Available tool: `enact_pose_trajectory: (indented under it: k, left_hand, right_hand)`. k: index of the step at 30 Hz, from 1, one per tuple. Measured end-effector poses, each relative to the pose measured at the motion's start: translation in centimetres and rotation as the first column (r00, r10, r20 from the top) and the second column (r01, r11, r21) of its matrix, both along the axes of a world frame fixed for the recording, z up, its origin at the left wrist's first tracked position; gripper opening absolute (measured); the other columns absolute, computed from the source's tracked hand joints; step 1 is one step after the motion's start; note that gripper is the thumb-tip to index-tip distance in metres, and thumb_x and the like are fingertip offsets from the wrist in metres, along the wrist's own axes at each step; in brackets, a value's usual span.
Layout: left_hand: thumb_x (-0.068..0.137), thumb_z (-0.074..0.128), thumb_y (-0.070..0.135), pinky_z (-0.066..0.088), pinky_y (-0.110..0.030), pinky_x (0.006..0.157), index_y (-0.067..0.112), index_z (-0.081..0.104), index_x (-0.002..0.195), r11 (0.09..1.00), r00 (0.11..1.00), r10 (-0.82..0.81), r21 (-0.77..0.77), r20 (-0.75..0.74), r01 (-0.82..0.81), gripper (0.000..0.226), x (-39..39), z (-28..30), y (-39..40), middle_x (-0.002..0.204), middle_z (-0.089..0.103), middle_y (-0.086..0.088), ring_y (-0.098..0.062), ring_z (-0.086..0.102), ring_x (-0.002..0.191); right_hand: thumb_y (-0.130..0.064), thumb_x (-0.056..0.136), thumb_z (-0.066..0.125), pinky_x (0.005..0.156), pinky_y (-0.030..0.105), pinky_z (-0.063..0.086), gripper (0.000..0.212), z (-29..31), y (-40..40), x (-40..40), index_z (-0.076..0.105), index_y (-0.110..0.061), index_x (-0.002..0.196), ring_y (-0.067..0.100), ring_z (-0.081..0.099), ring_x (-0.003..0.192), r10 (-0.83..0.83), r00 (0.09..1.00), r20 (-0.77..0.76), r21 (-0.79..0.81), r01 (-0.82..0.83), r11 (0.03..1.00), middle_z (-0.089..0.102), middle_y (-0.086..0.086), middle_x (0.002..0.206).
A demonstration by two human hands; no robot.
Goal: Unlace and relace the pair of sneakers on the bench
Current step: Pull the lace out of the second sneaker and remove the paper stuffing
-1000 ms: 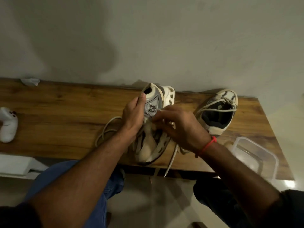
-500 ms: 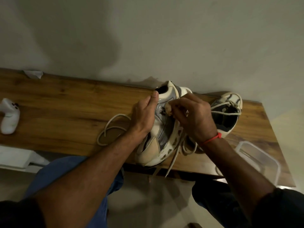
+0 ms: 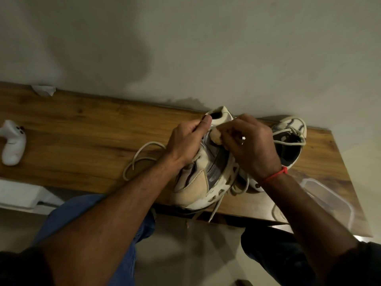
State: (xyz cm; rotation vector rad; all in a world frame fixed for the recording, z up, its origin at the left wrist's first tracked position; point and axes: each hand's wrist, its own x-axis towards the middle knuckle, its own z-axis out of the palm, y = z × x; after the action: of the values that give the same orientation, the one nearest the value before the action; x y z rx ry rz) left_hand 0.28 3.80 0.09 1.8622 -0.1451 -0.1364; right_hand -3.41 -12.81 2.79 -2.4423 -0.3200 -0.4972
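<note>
I saw the near sneaker [image 3: 203, 182] lying on the front edge of the wooden worktop [image 3: 82, 124], toe overhanging toward me and heel pointing at the wall. The left hand [image 3: 185, 141] held that sneaker from its left side, fingers curled round the upper near the collar, the thumb lying along the top. The right hand [image 3: 250, 145] sat over the sneaker's right side with its fingers curled in a pinch at the tongue area; its grip was closed on a pale bit of the shoe or lace there, though I could not tell exactly which. A red string [image 3: 276, 175] circled the right wrist. A loose lace [image 3: 142, 159] lay in a loop on the worktop just left of the near sneaker, and more lace [image 3: 218, 205] trailed from the sneaker's right side down over the worktop's front edge. The second sneaker [image 3: 290, 141] stood just right of the near one, behind the right hand, opening upward with its own lace crossing the mouth. Further right of the near sneaker, at the worktop's corner, sat a clear plastic tub [image 3: 327, 195]. Well to its left lay a white controller [image 3: 13, 144], and a scrap of tape [image 3: 44, 90] sat by the wall at the far left.
</note>
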Motion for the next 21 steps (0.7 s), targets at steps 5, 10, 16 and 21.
enact_pose_trajectory:
  k: [5,10,16,21]
  left_hand:
    - [0.102,0.055,0.044,0.026,-0.031,0.052,0.009,0.044,0.057,0.996,0.981,0.044,0.062,0.187,-0.057,0.059,-0.1,0.2,0.3,0.047,0.036,0.010,-0.005,0.032,0.046]
    - [0.101,0.058,0.045,0.025,-0.030,0.047,0.023,0.036,0.047,0.974,0.968,0.137,0.151,0.211,-0.171,0.063,0.2,0.3,0.8,0.040,0.038,0.012,-0.006,0.035,0.041]
    - [0.100,0.056,0.050,0.030,-0.032,0.051,0.019,0.037,0.046,0.951,0.971,0.174,0.229,0.165,-0.209,0.066,1.0,0.1,1.8,0.039,0.038,0.011,-0.010,0.036,0.045]
    - [0.101,0.054,0.049,0.028,-0.031,0.053,0.017,0.033,0.048,0.945,0.983,0.157,0.273,0.100,-0.179,0.066,0.9,0.1,1.3,0.038,0.035,0.010,-0.010,0.034,0.046]
  right_hand:
    - [-0.018,0.091,0.069,0.073,0.008,0.042,0.019,0.1,-0.7,-0.1,0.073,-0.017,0.110,0.004,0.059,0.086,-0.004,0.989,-0.145,0.153,0.026,0.988,0.064,-0.003,0.101]
    - [-0.021,0.092,0.067,0.068,0.014,0.041,0.018,0.9,1.2,-1.6,0.073,-0.017,0.108,0.002,0.052,0.078,0.162,0.975,-0.154,-0.004,-0.164,0.986,0.057,-0.004,0.096]
    - [-0.021,0.088,0.072,0.066,0.012,0.046,0.015,2.5,2.2,-3.6,0.075,-0.018,0.102,0.003,0.052,0.076,0.443,0.873,-0.204,-0.060,-0.463,0.885,0.055,-0.009,0.093]
    - [-0.022,0.086,0.073,0.065,0.011,0.046,0.015,3.5,1.2,-3.6,0.074,-0.020,0.101,0.002,0.055,0.078,0.518,0.804,-0.293,-0.038,-0.551,0.834,0.058,-0.009,0.096]
